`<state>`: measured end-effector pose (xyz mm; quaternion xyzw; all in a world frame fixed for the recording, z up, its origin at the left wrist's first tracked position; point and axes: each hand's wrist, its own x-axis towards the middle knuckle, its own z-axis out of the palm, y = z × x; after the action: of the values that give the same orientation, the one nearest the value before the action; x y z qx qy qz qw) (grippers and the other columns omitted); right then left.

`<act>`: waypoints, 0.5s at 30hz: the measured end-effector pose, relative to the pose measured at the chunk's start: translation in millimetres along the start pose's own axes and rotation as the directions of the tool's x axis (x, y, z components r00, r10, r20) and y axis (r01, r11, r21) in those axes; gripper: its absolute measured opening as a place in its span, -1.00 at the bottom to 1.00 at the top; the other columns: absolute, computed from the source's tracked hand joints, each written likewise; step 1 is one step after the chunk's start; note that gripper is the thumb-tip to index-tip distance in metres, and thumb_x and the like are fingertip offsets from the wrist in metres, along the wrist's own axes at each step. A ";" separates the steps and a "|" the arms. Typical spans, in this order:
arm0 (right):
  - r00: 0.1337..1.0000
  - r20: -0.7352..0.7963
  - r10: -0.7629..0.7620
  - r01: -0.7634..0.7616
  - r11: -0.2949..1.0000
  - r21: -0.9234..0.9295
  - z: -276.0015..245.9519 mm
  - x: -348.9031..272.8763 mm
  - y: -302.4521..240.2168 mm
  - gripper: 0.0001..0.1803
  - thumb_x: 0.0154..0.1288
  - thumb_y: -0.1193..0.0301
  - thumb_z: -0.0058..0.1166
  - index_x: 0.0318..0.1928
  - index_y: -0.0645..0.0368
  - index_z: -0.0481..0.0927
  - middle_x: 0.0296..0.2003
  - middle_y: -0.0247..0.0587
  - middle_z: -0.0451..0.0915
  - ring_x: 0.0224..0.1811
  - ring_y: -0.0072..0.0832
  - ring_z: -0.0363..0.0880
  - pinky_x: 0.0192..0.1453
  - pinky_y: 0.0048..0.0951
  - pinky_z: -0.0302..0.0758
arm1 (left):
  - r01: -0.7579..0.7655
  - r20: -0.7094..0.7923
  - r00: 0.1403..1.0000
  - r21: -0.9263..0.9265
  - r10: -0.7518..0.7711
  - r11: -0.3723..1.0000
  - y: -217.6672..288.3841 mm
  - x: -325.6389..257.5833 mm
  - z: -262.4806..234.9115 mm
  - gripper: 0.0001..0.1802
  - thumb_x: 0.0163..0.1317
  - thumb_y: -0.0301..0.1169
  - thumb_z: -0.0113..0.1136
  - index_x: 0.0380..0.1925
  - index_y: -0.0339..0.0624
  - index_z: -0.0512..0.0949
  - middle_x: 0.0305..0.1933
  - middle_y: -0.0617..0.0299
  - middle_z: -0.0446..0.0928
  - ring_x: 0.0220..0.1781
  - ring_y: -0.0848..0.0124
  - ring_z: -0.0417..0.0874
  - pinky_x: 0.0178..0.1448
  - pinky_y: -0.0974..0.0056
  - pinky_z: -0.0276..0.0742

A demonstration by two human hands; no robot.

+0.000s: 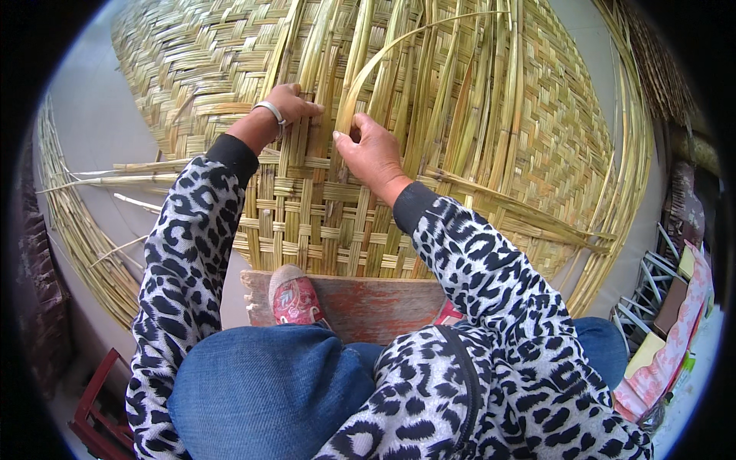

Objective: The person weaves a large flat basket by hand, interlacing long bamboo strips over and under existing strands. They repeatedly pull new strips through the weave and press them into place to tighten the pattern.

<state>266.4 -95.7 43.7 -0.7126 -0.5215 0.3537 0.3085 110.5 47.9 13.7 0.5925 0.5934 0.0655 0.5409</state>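
A half-woven mat (322,230) of flat, yellow-green split reed strips lies in front of me. My right hand (372,149) is closed, pinching a pale reed strip (376,67) between thumb and fingers. That strip arches up from the grip and bends away to the far right. Just left of it, my left hand (295,105) rests on the lengthwise strips, one digit stretched out to the right; its other fingers are partly hidden. Several long loose strips (483,115) run lengthwise over the weave beyond my right hand. A bundle of crosswise strips (529,215) reaches out to the right.
A worn wooden board (368,303) lies along the mat's near edge, with my shoe (297,297) on it. Loose reeds (84,238) curve over the floor at left, and more reeds (632,153) at right. A dark red chair frame (100,406) stands at lower left, a metal rack (640,299) at right.
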 end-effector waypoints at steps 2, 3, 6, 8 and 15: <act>1.000 0.025 0.013 -0.014 0.999 0.032 5.2 6.2 4.3 -0.75 0.24 0.26 0.16 -0.19 0.16 0.56 -0.40 0.03 0.66 -0.27 0.01 0.66 -0.10 -0.06 0.55 | 0.013 0.037 0.999 -0.117 -0.008 0.993 -2.9 -9.6 -2.4 -0.46 0.01 -0.34 0.55 -0.08 -0.45 0.56 -0.24 0.09 0.69 -0.27 0.33 0.72 -0.17 0.23 0.64; 0.998 0.046 0.039 -0.039 0.999 0.008 8.5 8.1 6.7 -0.74 0.24 0.28 0.16 -0.15 0.16 0.57 -0.35 0.03 0.66 -0.23 0.01 0.65 -0.06 -0.06 0.54 | 0.031 0.117 0.993 -0.244 -0.002 0.969 -4.5 -14.8 -6.2 -0.49 0.04 -0.36 0.53 -0.09 -0.43 0.56 -0.24 0.10 0.69 -0.26 0.35 0.72 -0.18 0.23 0.64; 0.994 0.104 0.034 -0.030 0.999 -0.038 18.7 10.8 13.1 -0.71 0.24 0.31 0.13 -0.06 0.16 0.58 -0.20 0.03 0.65 -0.09 0.00 0.62 0.05 -0.08 0.52 | 0.056 0.259 0.965 -0.391 0.051 0.919 -6.6 -25.3 -16.3 -0.63 0.16 -0.36 0.45 -0.11 -0.28 0.56 -0.25 0.20 0.67 -0.25 0.44 0.70 -0.10 0.33 0.64; 0.988 0.146 -0.047 0.056 0.997 -0.055 23.6 7.5 17.3 -0.68 0.24 0.33 0.12 -0.01 0.15 0.58 -0.10 0.04 0.62 0.00 0.00 0.59 0.12 -0.09 0.50 | 0.061 0.341 0.929 -0.522 0.142 0.851 -9.0 -32.4 -18.9 -0.64 0.16 -0.35 0.45 -0.11 -0.25 0.56 -0.23 0.22 0.67 -0.22 0.44 0.69 -0.02 0.33 0.61; 0.962 0.265 -0.070 0.066 0.998 0.022 25.3 9.8 24.2 -0.66 0.30 0.35 0.13 0.08 0.11 0.61 -0.06 0.00 0.61 0.01 -0.07 0.59 0.16 -0.16 0.50 | 0.022 0.085 0.996 -0.621 0.039 0.783 -16.5 -47.8 -18.5 -0.44 0.18 -0.37 0.43 0.18 -0.26 0.51 0.01 0.23 0.58 0.00 0.44 0.61 0.07 0.32 0.54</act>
<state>260.3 -90.9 8.2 -0.6385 -0.5800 0.4385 0.2525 73.0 16.5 36.4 0.3866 0.5103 0.2320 0.7323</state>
